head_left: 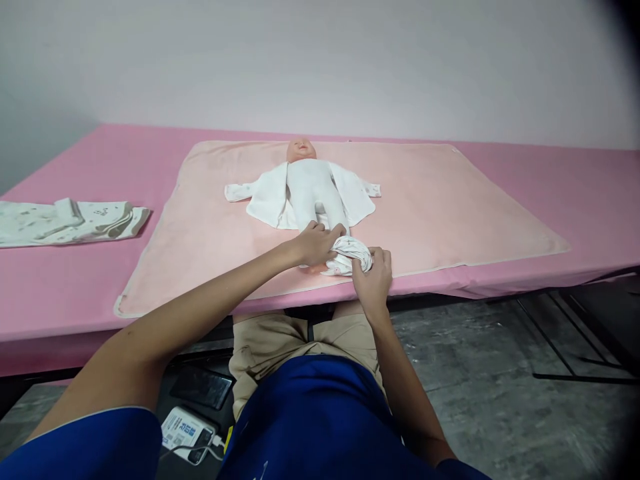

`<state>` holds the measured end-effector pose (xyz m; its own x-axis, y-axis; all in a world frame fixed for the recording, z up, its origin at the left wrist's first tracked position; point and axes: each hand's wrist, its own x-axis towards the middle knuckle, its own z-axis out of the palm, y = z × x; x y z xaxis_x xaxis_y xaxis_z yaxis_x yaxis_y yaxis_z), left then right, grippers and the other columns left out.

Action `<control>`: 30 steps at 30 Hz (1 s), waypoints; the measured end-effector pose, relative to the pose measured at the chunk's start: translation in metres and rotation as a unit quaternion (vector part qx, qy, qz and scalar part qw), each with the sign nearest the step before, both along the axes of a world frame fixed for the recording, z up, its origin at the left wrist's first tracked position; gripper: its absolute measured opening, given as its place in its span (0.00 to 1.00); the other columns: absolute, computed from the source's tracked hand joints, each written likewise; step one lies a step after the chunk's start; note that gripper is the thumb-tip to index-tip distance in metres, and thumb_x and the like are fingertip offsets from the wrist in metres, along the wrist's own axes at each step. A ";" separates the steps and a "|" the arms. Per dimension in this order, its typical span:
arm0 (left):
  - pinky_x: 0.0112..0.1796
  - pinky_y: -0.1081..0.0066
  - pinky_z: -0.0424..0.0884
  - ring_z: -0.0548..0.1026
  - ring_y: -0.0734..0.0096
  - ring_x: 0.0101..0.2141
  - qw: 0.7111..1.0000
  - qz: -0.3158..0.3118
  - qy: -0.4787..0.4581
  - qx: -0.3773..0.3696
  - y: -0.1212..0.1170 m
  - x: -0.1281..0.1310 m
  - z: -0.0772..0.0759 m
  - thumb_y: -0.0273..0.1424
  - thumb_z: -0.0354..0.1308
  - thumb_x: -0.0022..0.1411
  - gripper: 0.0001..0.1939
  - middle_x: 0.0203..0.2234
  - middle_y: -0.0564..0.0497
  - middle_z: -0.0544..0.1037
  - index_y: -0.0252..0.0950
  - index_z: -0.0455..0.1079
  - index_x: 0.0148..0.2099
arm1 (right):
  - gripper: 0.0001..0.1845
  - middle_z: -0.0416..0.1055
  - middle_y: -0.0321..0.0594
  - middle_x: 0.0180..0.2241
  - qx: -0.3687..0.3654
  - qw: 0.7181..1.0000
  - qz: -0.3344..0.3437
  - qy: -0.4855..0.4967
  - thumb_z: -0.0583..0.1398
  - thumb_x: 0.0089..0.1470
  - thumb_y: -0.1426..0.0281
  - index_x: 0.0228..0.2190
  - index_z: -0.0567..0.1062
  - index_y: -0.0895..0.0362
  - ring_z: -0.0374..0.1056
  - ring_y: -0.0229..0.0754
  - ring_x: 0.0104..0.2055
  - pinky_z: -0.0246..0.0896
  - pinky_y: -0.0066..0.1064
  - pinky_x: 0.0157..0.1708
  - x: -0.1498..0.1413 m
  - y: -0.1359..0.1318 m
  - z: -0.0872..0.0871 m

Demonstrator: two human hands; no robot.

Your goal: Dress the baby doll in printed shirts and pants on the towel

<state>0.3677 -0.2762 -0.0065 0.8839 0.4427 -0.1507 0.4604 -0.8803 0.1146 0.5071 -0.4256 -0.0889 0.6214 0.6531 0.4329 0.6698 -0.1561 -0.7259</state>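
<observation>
The right hand [374,275] grasps a bunched white cloth [347,253] from its right side, thumb toward the wearer and fingers curled behind. The left hand [316,245], just left of it, grips the opposite edge of the cloth, its fingers bent beside the doll's lower leg; whether that leg is also in its grasp is hidden. The cloth sits between both hands at the end of this leg, and I cannot tell whether it is around the foot or only against it. The doll [311,179] lies face up just beyond the left hand, its white jacket [270,198] spread open on both sides; the other foot shows under the left wrist. Handling the cloth well probably means keeping the gathers short and even, the opening wide between both thumbs, and the leg straight and steady, so the toes do not catch in a fold. The pink blanket [450,207] extends under both hands, and folded clothes [75,222] lie well left of the left hand.
</observation>
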 end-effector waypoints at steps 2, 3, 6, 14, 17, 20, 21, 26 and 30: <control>0.57 0.51 0.61 0.76 0.39 0.51 1.000 -0.002 -0.005 0.005 0.000 0.002 -0.002 0.30 0.53 0.71 0.29 0.47 0.35 0.83 0.34 0.62 0.72 | 0.11 0.73 0.50 0.50 -0.004 1.000 0.002 -0.002 0.61 0.61 0.64 0.44 0.73 0.54 0.71 0.53 0.51 0.68 0.41 0.52 0.002 0.002 0.000; 0.57 0.50 0.61 0.76 0.38 0.52 1.000 -0.004 -0.008 0.007 -0.001 0.003 -0.003 0.31 0.53 0.71 0.30 0.48 0.34 0.83 0.35 0.62 0.73 | 0.11 0.74 0.49 0.49 -0.011 1.000 0.007 0.005 0.60 0.61 0.64 0.45 0.73 0.53 0.71 0.53 0.50 0.67 0.41 0.51 0.003 0.003 0.000; 0.58 0.47 0.60 0.75 0.35 0.54 1.000 -0.003 -0.017 0.005 0.000 0.004 -0.007 0.32 0.54 0.70 0.30 0.51 0.32 0.82 0.37 0.66 0.72 | 0.09 0.76 0.44 0.41 -0.036 0.997 0.026 0.059 0.59 0.63 0.62 0.44 0.71 0.51 0.70 0.53 0.43 0.65 0.38 0.45 0.004 0.003 0.004; 0.63 0.49 0.62 0.79 0.49 0.52 0.966 0.031 -0.204 -0.157 0.011 -0.014 -0.014 0.32 0.52 0.66 0.23 0.48 0.47 0.83 0.39 0.71 0.62 | 0.16 0.76 0.37 0.38 -0.050 0.933 0.210 0.287 0.63 0.56 0.58 0.43 0.72 0.53 0.72 0.45 0.41 0.69 0.34 0.43 0.024 0.021 0.015; 0.59 0.58 0.69 0.79 0.56 0.53 0.915 0.032 -0.307 -0.261 0.018 -0.024 -0.019 0.32 0.54 0.64 0.25 0.54 0.46 0.81 0.37 0.68 0.62 | 0.21 0.78 0.38 0.46 -0.066 0.884 0.323 0.332 0.67 0.57 0.58 0.49 0.75 0.54 0.74 0.45 0.49 0.70 0.33 0.50 0.036 0.034 0.021; 0.53 0.63 0.73 0.78 0.59 0.53 0.871 0.021 -0.357 -0.337 0.024 -0.030 -0.023 0.32 0.56 0.63 0.27 0.55 0.43 0.79 0.36 0.64 0.64 | 0.29 0.77 0.41 0.55 -0.092 0.837 0.408 0.353 0.71 0.57 0.57 0.56 0.74 0.54 0.74 0.46 0.58 0.69 0.35 0.59 0.047 0.045 0.029; 0.52 0.63 0.73 0.78 0.60 0.52 0.865 0.020 -0.364 -0.345 0.024 -0.031 -0.024 0.31 0.57 0.63 0.28 0.54 0.43 0.78 0.36 0.63 0.64 | 0.31 0.77 0.41 0.56 -0.099 0.826 0.425 0.357 0.72 0.57 0.56 0.57 0.73 0.53 0.73 0.47 0.59 0.69 0.35 0.60 0.050 0.048 0.031; 0.44 0.65 0.70 0.76 0.63 0.42 0.879 0.003 -0.341 -0.333 0.024 -0.035 -0.021 0.29 0.59 0.62 0.30 0.43 0.49 0.77 0.37 0.62 0.66 | 0.32 0.76 0.40 0.52 -0.130 0.805 0.451 0.364 0.74 0.56 0.54 0.55 0.71 0.51 0.74 0.46 0.56 0.71 0.35 0.56 0.056 0.044 0.035; 0.42 0.66 0.68 0.75 0.64 0.39 0.889 -0.004 -0.345 -0.301 0.022 -0.034 -0.023 0.30 0.62 0.62 0.30 0.40 0.51 0.77 0.38 0.64 0.66 | 0.30 0.74 0.40 0.50 -0.120 0.816 0.445 0.347 0.75 0.56 0.55 0.52 0.70 0.51 0.73 0.47 0.55 0.70 0.34 0.54 0.058 0.041 0.030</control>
